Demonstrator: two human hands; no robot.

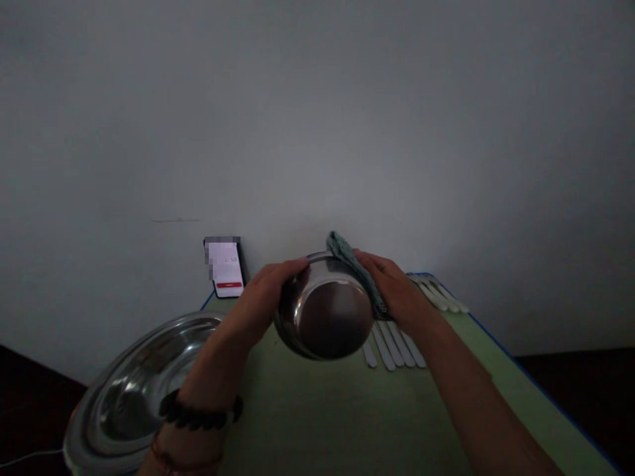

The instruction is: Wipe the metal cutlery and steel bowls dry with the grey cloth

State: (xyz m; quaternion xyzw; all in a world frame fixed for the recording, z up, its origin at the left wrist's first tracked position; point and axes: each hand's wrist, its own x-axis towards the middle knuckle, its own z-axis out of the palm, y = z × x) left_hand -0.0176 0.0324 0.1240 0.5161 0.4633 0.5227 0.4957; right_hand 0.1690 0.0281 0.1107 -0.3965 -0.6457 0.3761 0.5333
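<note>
A shiny metal bowl (332,317) is held up above the table, tilted so that its round base faces me. My left hand (270,291) grips the bowl's left side, its fingers partly hidden behind the metal. On the other side, my right hand (389,284) presses a folded grey-green cloth (354,268) against the bowl's right side. Below and behind the right hand, several pale-handled pieces of cutlery (394,347) lie side by side; their upper ends are hidden by the bowl and hand.
To the left stands a large metal basin (133,390), partly behind my left forearm. A phone (225,268) leans upright against the wall at the back. More white-handled cutlery (439,294) lies near the right edge of the green table (317,423).
</note>
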